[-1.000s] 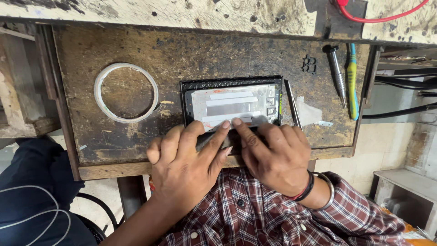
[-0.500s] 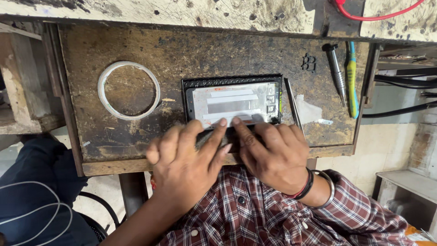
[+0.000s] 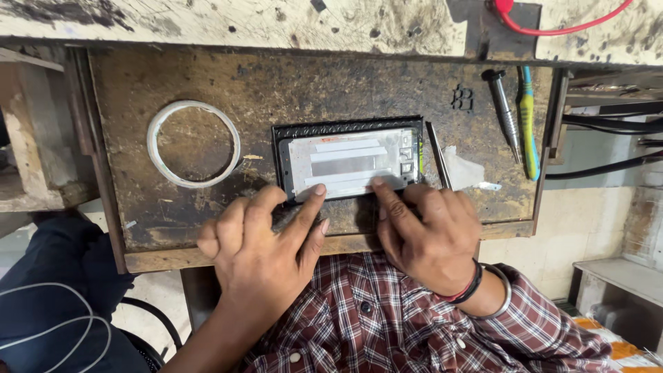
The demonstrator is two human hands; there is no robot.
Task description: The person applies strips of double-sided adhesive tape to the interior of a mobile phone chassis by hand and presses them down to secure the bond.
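Phone panel (image 3: 349,162) flat in a black tray (image 3: 280,162) on a stained, scuffed wooden workbench (image 3: 276,83), near its front edge.

White ring (image 3: 194,144) lies to its left; two screwdrivers (image 3: 514,121) and a thin metal pick (image 3: 438,162) to its right, red cable (image 3: 566,24) at the back. Grey panel with pale tape strips; left hand (image 3: 266,252) and right hand (image 3: 428,231) rest open, fingertips pressing its near edge.

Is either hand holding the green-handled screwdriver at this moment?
No: the green-handled screwdriver lies untouched at the bench's right edge, while the left hand and right hand both press on the flat black-framed panel.
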